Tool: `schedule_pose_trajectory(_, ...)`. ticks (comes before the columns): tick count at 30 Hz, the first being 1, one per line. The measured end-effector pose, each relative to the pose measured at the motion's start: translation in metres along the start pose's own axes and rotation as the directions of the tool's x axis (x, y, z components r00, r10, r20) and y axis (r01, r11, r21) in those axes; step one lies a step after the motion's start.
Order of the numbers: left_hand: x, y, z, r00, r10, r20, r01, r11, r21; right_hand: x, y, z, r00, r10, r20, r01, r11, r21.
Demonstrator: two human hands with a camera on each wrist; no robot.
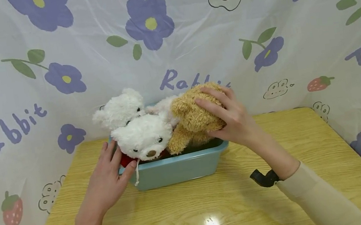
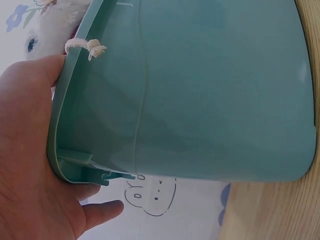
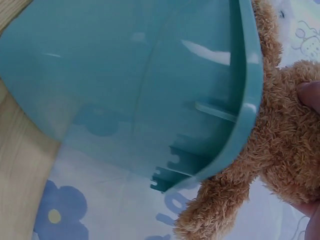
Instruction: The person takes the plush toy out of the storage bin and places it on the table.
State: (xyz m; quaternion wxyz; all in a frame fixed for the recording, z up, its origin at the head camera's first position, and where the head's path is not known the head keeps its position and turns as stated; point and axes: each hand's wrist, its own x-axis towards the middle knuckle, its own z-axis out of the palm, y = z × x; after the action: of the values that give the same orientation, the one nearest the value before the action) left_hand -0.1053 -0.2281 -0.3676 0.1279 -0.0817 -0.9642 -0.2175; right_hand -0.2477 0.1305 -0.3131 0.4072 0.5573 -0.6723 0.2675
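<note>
A light blue plastic bin (image 1: pixel 177 170) stands on the table, filled with plush bears. My right hand (image 1: pixel 230 115) grips the head of a brown teddy bear (image 1: pixel 201 111) at the bin's right end. In the right wrist view one limb of the brown teddy bear (image 3: pixel 212 210) hangs outside the rim. My left hand (image 1: pixel 107 177) holds the bin's front left corner, thumb at the front rim. Beside it sits a white bear (image 1: pixel 144 136) with red below its head. A second white bear (image 1: pixel 120 109) leans behind, and pale plush (image 1: pixel 166 108) is partly hidden at the back.
A knotted white cord (image 2: pixel 90 47) hangs over the bin's front rim. The wooden table (image 1: pixel 186 210) ends behind the bin at a white printed cloth (image 1: pixel 98 62), which also hangs at both sides. Black wrist mounts (image 1: pixel 264 178) sit on both wrists.
</note>
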Motion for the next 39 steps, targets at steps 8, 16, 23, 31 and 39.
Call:
schedule_pose_trajectory(8, 0.002, -0.001, -0.002, 1.000, 0.003, 0.010, -0.003, 1.000, -0.011, 0.011, -0.002, -0.016, 0.996, 0.032, -0.082, -0.030, 0.999, 0.026)
schedule_pose_trajectory(16, 0.001, -0.002, -0.001, 1.000, 0.017, -0.001, -0.017, 1.000, -0.010, 0.016, -0.002, -0.025, 0.986, 0.034, -0.163, -0.032, 0.999, 0.018)
schedule_pose_trajectory(23, 0.000, -0.002, 0.001, 0.999, 0.040, -0.033, -0.040, 0.999, -0.010, 0.020, 0.000, -0.030, 0.972, 0.052, -0.228, -0.050, 0.999, 0.017)
schedule_pose_trajectory(31, 0.000, -0.002, 0.002, 0.999, 0.039, -0.028, -0.039, 0.999, -0.002, 0.026, 0.004, -0.039, 0.938, 0.088, -0.335, -0.080, 0.996, 0.038)
schedule_pose_trajectory(39, 0.001, 0.000, 0.002, 0.999, 0.038, -0.022, -0.037, 0.999, 0.002, 0.033, 0.005, -0.045, 0.936, 0.079, -0.344, -0.072, 0.997, 0.034)
